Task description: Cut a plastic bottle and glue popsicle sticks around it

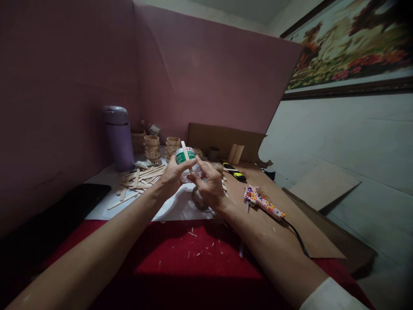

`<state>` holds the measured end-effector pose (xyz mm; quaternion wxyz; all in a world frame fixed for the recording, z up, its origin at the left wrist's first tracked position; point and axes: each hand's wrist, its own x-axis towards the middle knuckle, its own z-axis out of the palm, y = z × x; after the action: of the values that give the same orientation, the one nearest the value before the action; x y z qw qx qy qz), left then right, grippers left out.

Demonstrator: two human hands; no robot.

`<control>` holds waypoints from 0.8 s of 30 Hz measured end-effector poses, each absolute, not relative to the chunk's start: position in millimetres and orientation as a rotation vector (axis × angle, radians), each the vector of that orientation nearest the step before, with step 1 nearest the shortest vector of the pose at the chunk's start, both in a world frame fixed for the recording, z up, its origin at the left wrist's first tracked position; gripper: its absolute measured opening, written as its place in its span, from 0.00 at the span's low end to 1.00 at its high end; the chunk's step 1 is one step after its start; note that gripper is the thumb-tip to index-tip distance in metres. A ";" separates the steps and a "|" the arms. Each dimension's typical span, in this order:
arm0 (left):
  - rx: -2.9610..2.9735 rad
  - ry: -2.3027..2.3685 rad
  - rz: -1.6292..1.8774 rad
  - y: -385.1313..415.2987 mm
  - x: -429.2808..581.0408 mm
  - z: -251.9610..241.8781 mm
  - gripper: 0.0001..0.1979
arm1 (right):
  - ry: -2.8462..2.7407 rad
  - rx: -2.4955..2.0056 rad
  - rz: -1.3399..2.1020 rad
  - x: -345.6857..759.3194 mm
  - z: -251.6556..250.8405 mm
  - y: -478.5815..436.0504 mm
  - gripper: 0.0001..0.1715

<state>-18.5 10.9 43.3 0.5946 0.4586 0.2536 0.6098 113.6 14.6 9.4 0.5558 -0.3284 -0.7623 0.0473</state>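
Note:
My left hand (pixel 172 174) is wrapped round a small clear bottle with a green and white label (pixel 185 156), holding it above the white sheet (pixel 176 206). My right hand (pixel 210 183) pinches a thin wooden stick (pixel 185 151) that rises past the bottle's top. Under my right hand lies a round ring-shaped object (pixel 198 201), partly hidden. A pile of flat wooden sticks (pixel 142 177) lies on the sheet to the left of my hands.
A purple flask (pixel 118 137) stands back left, with small cups made of sticks (pixel 152 148) beside it. A flower-patterned glue gun (pixel 263 201) with a black cord lies on brown cardboard (pixel 290 224) at right. A black phone (pixel 77 200) lies at left. Pink walls close in behind.

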 end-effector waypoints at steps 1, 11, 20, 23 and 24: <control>1.066 0.588 1.417 10.9 -18.4 43.1 0.27 | -1.800 -0.776 0.116 113.5 9.4 14.6 0.31; 1.052 0.618 1.419 11.8 -19.0 42.3 0.29 | -1.801 -0.775 0.145 114.1 8.7 16.4 0.30; 1.087 0.581 1.411 12.3 -18.8 40.3 0.28 | -1.794 -0.788 0.156 113.8 7.6 17.4 0.28; 1.096 0.572 1.391 12.1 -19.3 39.9 0.26 | -1.796 -0.785 0.148 114.1 6.8 18.6 0.27; 1.101 0.571 1.387 12.1 -19.4 39.9 0.26 | -1.797 -0.781 0.148 114.1 6.6 18.8 0.27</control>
<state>-19.4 12.1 39.9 0.5976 0.4743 0.2462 0.5977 114.1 18.8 6.6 0.5551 -0.3305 -0.7607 0.0626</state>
